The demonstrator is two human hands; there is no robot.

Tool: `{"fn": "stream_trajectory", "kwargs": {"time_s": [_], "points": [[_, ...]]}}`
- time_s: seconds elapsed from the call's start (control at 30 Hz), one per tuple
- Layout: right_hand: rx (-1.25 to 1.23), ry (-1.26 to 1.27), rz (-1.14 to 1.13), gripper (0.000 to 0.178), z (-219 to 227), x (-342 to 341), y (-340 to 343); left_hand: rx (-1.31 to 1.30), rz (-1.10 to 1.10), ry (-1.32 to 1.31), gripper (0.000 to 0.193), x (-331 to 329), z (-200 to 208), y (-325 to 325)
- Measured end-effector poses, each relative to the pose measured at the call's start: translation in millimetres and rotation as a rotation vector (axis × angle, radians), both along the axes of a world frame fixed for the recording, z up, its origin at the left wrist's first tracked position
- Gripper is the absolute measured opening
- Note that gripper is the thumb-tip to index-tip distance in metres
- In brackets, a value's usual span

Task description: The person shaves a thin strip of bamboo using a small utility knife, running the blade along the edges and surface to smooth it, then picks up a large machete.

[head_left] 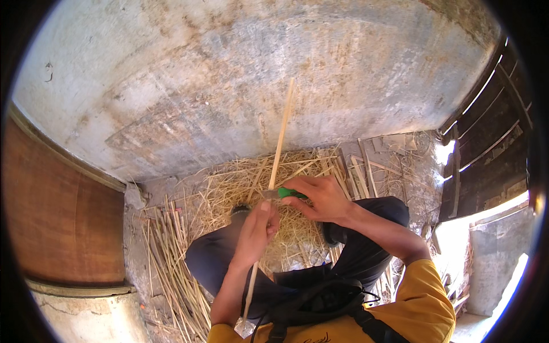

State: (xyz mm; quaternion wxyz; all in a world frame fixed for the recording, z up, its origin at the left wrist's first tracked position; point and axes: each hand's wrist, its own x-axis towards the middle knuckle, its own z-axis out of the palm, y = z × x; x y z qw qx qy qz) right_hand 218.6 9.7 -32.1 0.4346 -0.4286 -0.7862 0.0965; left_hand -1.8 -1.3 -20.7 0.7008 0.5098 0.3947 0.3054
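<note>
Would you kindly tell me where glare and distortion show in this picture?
Head view: glare washes out the bright opening at right, below the dark slatted panel; head view: the upper edge of the brown panel bows near the picture's rim; head view: the pale strip shows clearly, without glare.

Right in front of me, the left hand [255, 233] pinches a pale strip [281, 140], its far end aimed at twelve o'clock; the right hand [323, 198] grips a green-handled blade [288, 193] against it. Straw-like shavings [291, 237] spread beneath. From the hands, loose sticks [171, 260] lie at eight o'clock, a brown panel [66, 211] at nine.
</note>
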Motion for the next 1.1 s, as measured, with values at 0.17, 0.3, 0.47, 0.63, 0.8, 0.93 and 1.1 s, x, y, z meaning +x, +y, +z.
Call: {"fn": "stream_trajectory", "kwargs": {"time_s": [0.17,0.3,0.47,0.63,0.8,0.93,1.1], "points": [[0.035,0.069,-0.028,0.027,-1,1,0,0.223,0.080,0.163,0.045,4,-1,-12],[-0.002,0.015,-0.037,0.028,8,7,-1,0.233,0.058,0.208,0.044,0,-1,-15],[-0.024,0.074,-0.192,0.030,9,24,13,0.258,0.062,0.195,0.044,-3,-10,-24],[-0.003,0.053,-0.088,0.028,4,21,8,0.275,0.083,0.215,0.043,-2,-5,-28],[0.002,-0.025,0.047,0.027,5,4,-8,0.238,0.149,0.181,0.042,0,-8,-26],[0.050,-0.032,0.051,0.026,-4,-4,-7,0.244,0.184,0.204,0.046,-2,-7,-26],[0.072,-0.026,0.041,0.026,-1,-7,-12,0.263,0.186,0.211,0.046,-1,-8,-27]]}}
